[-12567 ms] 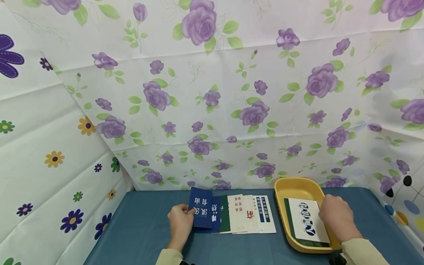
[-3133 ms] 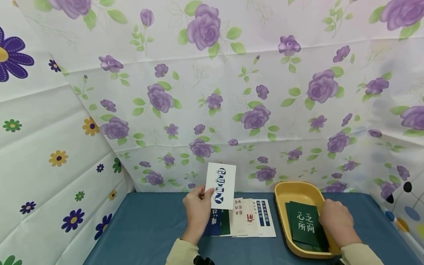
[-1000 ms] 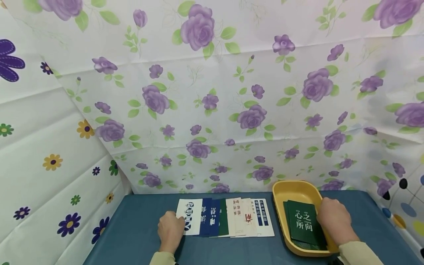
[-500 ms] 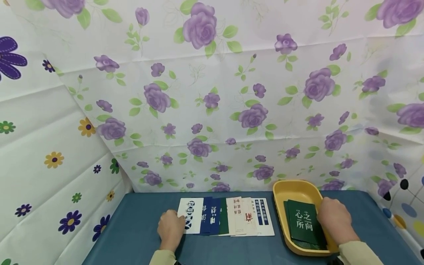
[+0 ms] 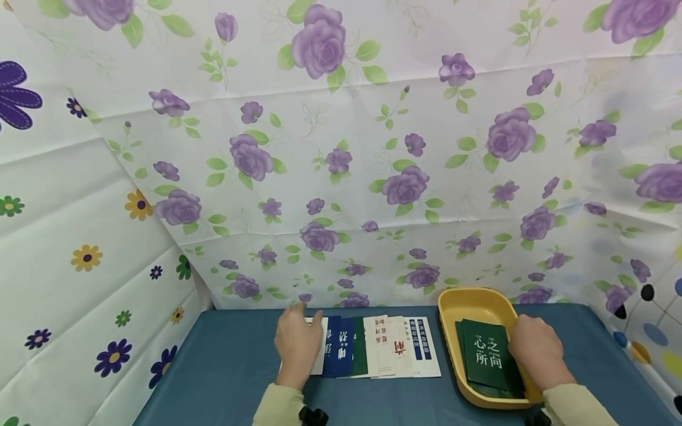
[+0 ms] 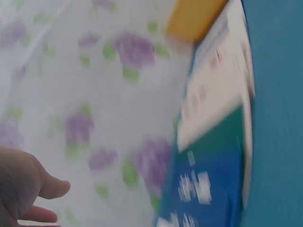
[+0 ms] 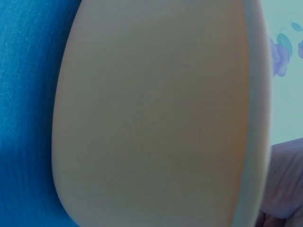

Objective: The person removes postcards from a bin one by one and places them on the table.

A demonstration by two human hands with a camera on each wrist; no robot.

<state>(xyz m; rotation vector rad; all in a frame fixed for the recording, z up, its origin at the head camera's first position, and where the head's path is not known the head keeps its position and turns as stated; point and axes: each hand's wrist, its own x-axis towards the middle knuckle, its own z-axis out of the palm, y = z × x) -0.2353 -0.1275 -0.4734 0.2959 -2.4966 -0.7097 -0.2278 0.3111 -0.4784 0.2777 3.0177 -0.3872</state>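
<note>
My left hand (image 5: 299,343) is over the white card (image 5: 318,368) at the left end of an overlapping row, covering most of it. Thumb and fingers are spread with nothing between them, as the left wrist view shows of the hand (image 6: 23,189). Rightward in the row come blue cards (image 5: 345,352), a green card (image 5: 360,355), cream cards (image 5: 379,355) and a white card with blue print (image 5: 423,355). My right hand (image 5: 539,349) grips the right rim of a yellow tray (image 5: 471,300). Inside lie dark green cards, the top one (image 5: 490,358) with white characters.
A blue-green cloth (image 5: 234,361) covers the table. Behind it hangs a flowered sheet (image 5: 362,177), with another patterned sheet (image 5: 90,307) along the left side. The tray stands just right of the row.
The white card went from the tray to the row's left end in my left hand. That hand has since let go and moved up and right. My right hand stays on the tray.
</note>
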